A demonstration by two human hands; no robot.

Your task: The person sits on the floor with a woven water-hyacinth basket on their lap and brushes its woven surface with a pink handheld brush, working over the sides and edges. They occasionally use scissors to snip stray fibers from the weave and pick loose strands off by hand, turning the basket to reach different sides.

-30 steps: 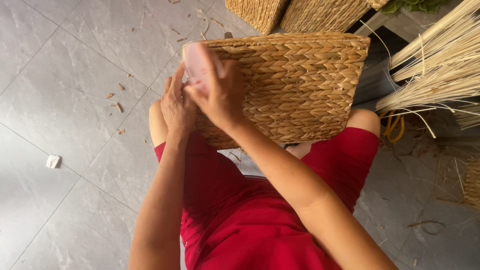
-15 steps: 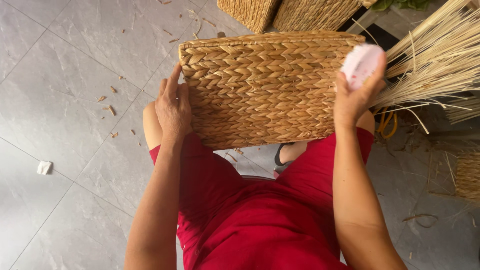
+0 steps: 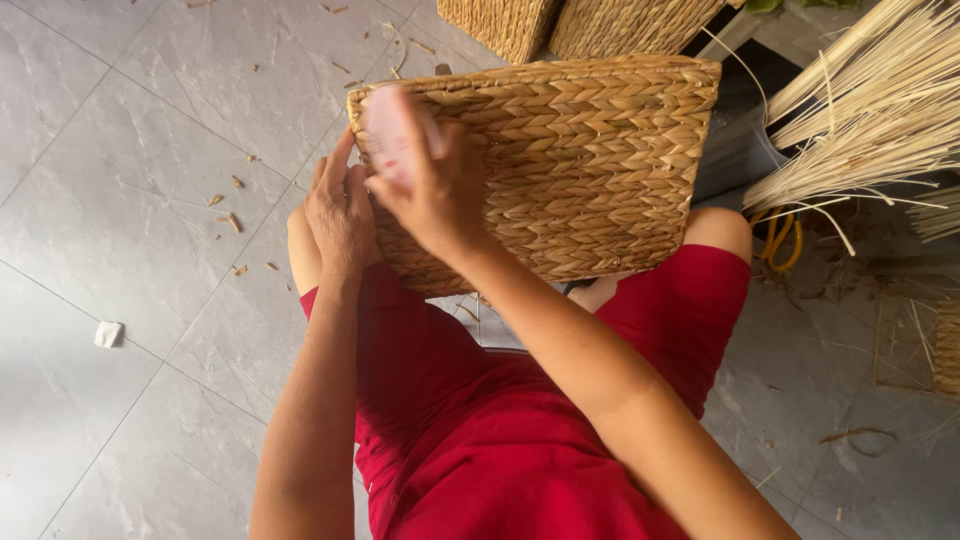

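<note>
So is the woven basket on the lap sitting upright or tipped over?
Tipped over. The woven basket rests across the knees with a flat woven face toward the camera and no opening in view; the left hand steadies its edge.
</note>
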